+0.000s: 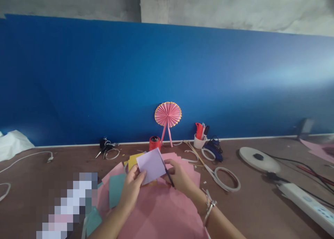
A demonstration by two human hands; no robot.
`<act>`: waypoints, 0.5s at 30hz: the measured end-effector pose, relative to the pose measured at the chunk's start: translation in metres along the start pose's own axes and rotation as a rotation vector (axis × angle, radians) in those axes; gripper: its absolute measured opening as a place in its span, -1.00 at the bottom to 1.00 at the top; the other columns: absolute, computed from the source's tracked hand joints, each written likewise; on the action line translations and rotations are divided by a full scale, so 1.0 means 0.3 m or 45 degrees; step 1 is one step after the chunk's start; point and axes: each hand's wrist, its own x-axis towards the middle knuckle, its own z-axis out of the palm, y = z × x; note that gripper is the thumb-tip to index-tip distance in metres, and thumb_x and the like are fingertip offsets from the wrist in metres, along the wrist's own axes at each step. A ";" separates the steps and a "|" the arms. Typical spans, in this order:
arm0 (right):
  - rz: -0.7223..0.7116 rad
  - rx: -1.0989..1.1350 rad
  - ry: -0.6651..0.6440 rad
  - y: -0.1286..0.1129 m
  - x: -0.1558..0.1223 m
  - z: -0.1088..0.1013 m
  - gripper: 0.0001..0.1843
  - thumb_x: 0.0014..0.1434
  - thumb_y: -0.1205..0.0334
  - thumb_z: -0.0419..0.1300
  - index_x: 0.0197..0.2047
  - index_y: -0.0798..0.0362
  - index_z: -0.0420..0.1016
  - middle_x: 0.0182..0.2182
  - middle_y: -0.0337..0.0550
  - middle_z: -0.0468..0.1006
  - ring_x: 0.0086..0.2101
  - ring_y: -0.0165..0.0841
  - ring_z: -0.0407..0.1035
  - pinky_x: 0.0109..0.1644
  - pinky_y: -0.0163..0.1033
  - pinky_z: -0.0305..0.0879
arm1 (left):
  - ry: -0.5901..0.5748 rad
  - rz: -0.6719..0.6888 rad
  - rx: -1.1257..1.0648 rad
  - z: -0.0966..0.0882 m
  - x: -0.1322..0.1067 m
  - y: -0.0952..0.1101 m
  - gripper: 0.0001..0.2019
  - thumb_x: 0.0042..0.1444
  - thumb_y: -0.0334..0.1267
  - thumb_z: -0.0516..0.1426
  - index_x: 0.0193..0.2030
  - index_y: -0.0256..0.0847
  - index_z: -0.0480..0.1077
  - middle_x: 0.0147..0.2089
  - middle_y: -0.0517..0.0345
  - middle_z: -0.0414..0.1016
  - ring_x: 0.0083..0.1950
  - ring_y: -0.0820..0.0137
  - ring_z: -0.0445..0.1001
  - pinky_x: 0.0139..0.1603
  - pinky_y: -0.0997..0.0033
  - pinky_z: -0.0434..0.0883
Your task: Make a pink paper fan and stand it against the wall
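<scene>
My left hand (134,185) pinches the lower left edge of a square sheet of lilac paper (152,166), thumb on top. At the paper's right edge, my right hand (177,174) is closed around a thin, dark, pen-like stick (169,176); its exact kind is unclear. The stick lies along that edge, pointing down toward me. Beneath both hands spreads a pile of pink paper (161,211). Yellow paper (133,159) and teal paper (117,190) stick out of the pile on the left.
Behind the pile stand a pink folded-paper fan (168,114), a red can-like object (154,142) and a white cup (199,141) of pens. Keys (105,145) lie left. White-handled scissors (225,179), a round pale plate (258,159) and a power strip (308,204) are at right.
</scene>
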 end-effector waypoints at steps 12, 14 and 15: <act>0.005 -0.015 0.041 0.036 0.015 0.004 -0.85 -0.11 0.37 0.19 -0.38 0.07 0.33 -0.76 -0.47 0.24 -0.71 -0.55 0.05 -0.65 -0.45 -0.08 | -0.031 0.019 -0.007 -0.006 0.007 -0.002 -0.61 -0.09 -0.09 0.22 -0.11 -0.21 0.39 -0.17 0.06 0.58 -0.19 0.22 0.54 -0.30 0.36 0.47; 0.005 -0.029 0.047 0.042 0.016 0.003 -0.85 -0.12 0.39 0.17 -0.40 0.06 0.32 -0.76 -0.47 0.24 -0.70 -0.55 0.05 -0.65 -0.45 -0.08 | -0.022 -0.007 0.021 -0.005 0.005 0.000 -0.61 -0.08 -0.08 0.21 -0.11 -0.20 0.37 -0.23 0.09 0.57 -0.39 0.32 0.52 -0.49 0.43 0.41; 0.003 -0.032 0.048 0.046 0.015 0.003 -0.86 -0.13 0.39 0.17 -0.41 0.06 0.31 -0.76 -0.46 0.24 -0.70 -0.55 0.06 -0.64 -0.45 -0.08 | -0.020 -0.022 0.039 -0.005 0.005 0.000 -0.60 -0.08 -0.08 0.20 -0.10 -0.21 0.36 -0.26 0.10 0.57 -0.50 0.37 0.47 -0.58 0.46 0.36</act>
